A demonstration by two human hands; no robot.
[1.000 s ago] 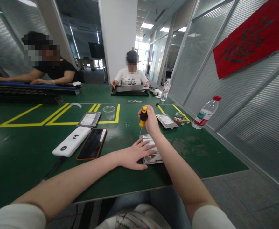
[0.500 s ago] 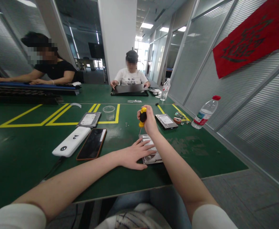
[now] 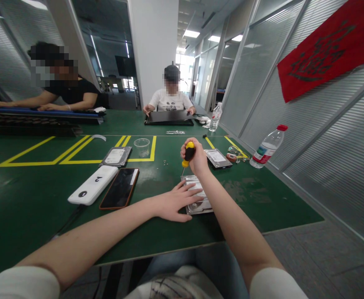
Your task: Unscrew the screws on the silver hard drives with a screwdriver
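A silver hard drive point(image 3: 197, 206) lies flat on the green table in front of me. My left hand point(image 3: 175, 202) rests across its left side, fingers spread and pressing on the top. In my right hand point(image 3: 198, 160) is a yellow and black screwdriver point(image 3: 189, 153), gripped by the handle with the shaft pointing down. Its tip meets the drive near the far left corner; the exact contact is too small to make out. My right forearm hides the drive's right part.
Left of my hands lie a phone point(image 3: 119, 189), a white power bank point(image 3: 93, 185) and another hard drive point(image 3: 116, 156). Beyond are tiny screws point(image 3: 165, 162) and a clear cup point(image 3: 142, 147). A third drive point(image 3: 219, 158) and a bottle point(image 3: 267, 147) stand right. Two people point(image 3: 171, 99) work across the table.
My right hand and the screwdriver handle have shifted slightly to the right, the tip staying at the drive's corner. My left hand has kept its place.
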